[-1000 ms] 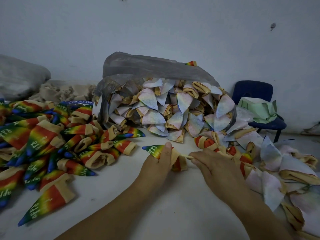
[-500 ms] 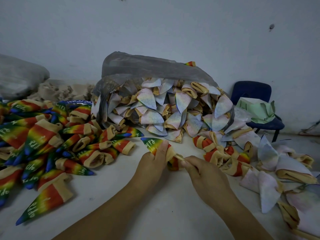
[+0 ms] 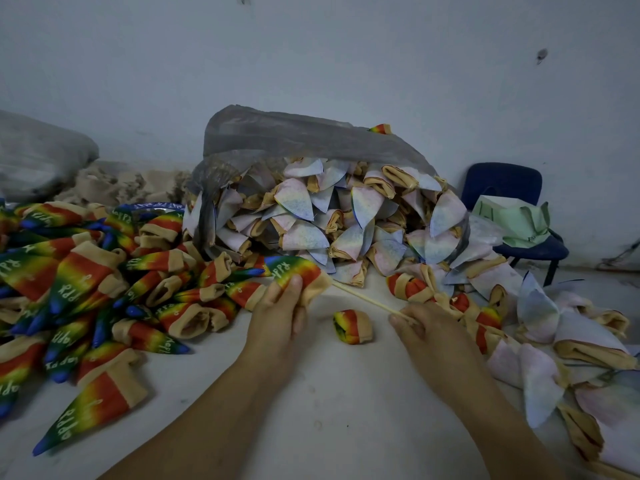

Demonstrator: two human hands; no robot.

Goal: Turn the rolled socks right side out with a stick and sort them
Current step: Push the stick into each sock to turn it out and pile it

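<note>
While my left hand (image 3: 280,317) grips the turned rainbow sock (image 3: 294,270) by its cuff, my right hand (image 3: 429,330) pinches the stick (image 3: 363,298). I should draw it straight out so nothing snags, then lay the sock on the rainbow pile (image 3: 86,282). The grey bag (image 3: 294,133) lies open, stuffed with pale rolled socks (image 3: 301,202).

Left hand (image 3: 278,315): back facing up, fingers curled round the cuff end of a rainbow sock (image 3: 294,271).
Right hand (image 3: 427,329): back facing up, fingertips pinching the near end of a thin stick (image 3: 362,298).
Left forearm (image 3: 207,410): bare, slanting from near left toward far right.
Right forearm (image 3: 485,410): bare, slanting from near right toward far left.
Spacing: hands apart, left slightly farther.
</note>
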